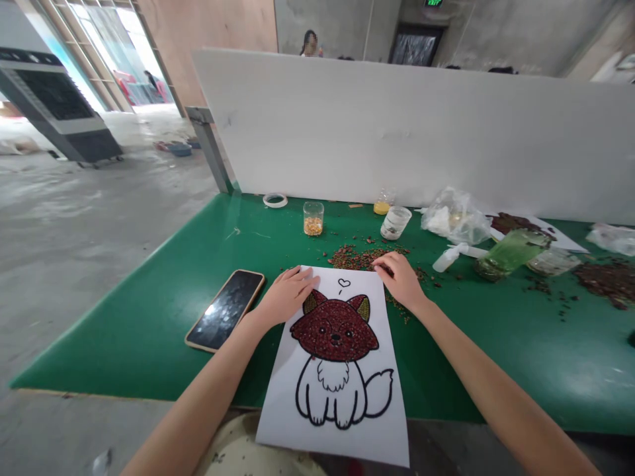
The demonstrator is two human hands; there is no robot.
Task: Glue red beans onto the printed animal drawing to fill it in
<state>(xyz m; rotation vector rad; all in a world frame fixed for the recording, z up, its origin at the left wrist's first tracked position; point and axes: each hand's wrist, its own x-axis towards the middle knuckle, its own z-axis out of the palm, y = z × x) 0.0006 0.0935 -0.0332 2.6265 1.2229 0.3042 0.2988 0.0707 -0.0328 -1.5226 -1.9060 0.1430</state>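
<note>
A white sheet (278,410) with a black-outlined fox drawing lies at the table's front edge, its lower end jutting past the edge. The fox's head (337,330) is covered in dark red pieces, its inner ears in yellowish green ones; the body is bare white. My left hand (288,295) rests flat with fingers spread on the sheet's upper left corner. At the upper right corner, my right hand (398,277) has its fingers pinched together beside a pile of small brown and green grains (354,258); anything between the fingertips is too small to make out.
A phone (225,309) lies left of the sheet. Behind stand a cup of yellow kernels (313,219), a tape roll (275,200) and a white cup (395,223). Rightward are a small bottle (449,258), a green cup (513,254) and plastic bags (456,218). A white partition (397,132) borders the back.
</note>
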